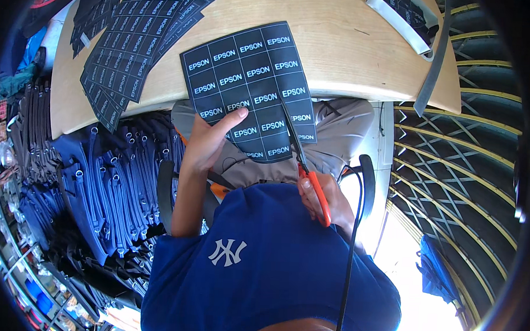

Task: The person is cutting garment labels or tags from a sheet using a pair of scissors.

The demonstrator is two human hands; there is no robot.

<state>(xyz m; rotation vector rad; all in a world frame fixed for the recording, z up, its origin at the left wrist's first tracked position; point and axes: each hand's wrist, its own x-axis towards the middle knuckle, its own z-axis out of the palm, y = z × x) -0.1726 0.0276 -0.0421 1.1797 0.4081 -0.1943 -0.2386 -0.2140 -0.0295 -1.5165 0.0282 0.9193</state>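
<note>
A black sheet of printed labels (233, 77), marked off in a grid by thin pale lines, lies partly over the table edge and partly above my lap. My left hand (210, 137) grips its near left side, thumb on top and fingers hidden beneath. In my right hand (328, 197) is a pair of scissors (315, 193) with orange-red handles. Their dark blades reach into the sheet from its near edge, along a line between two columns. A cut runs there, and the strip on the right sits slightly apart at its near end.
Overlapping black label sheets (126, 50) lie on the wooden table (333, 39) at far left. A white box (401, 21) with dark pieces and a dark strap (435, 66) are at far right. Blue straps with metal rings (109, 189) hang at left; a folding metal gate (452, 154) stands right.
</note>
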